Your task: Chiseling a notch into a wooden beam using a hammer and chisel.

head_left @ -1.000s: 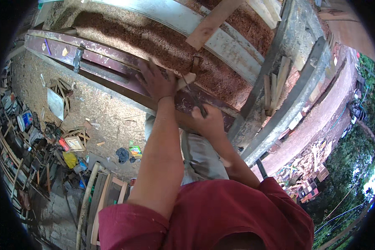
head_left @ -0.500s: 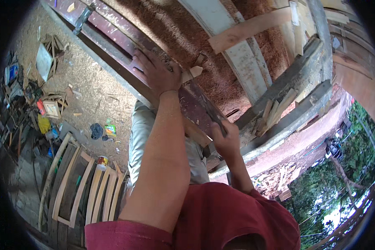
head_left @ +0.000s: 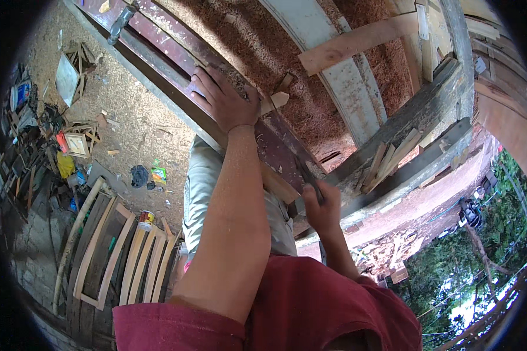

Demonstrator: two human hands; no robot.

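Observation:
My left hand (head_left: 228,105) presses down on a dark reddish plank surface (head_left: 281,153), fingers bent over toward the far left and thumb apart. A short pale wood strip (head_left: 276,102) with a pointed end sticks out from beneath this hand; the rest of it is covered. My right hand (head_left: 323,207) is closed round the dark handle of what looks like a narrow handsaw (head_left: 304,171). Its thin blade, seen almost edge-on, runs away from me past the strip's end. A squared wood piece (head_left: 280,186) juts out below my left forearm, over my trousers.
A hammer (head_left: 122,24) lies on the bench at the far left. A whitish board (head_left: 334,76) and a brown plank (head_left: 360,42) cross beyond. Thick beams (head_left: 404,117) with loose offcuts (head_left: 392,161) stand at right. Wooden frames (head_left: 108,254) and scrap (head_left: 79,143) lie at left.
My right hand has drawn a little toward me with the handsaw. The left hand keeps its place on the plank, while the whole view has shifted slightly.

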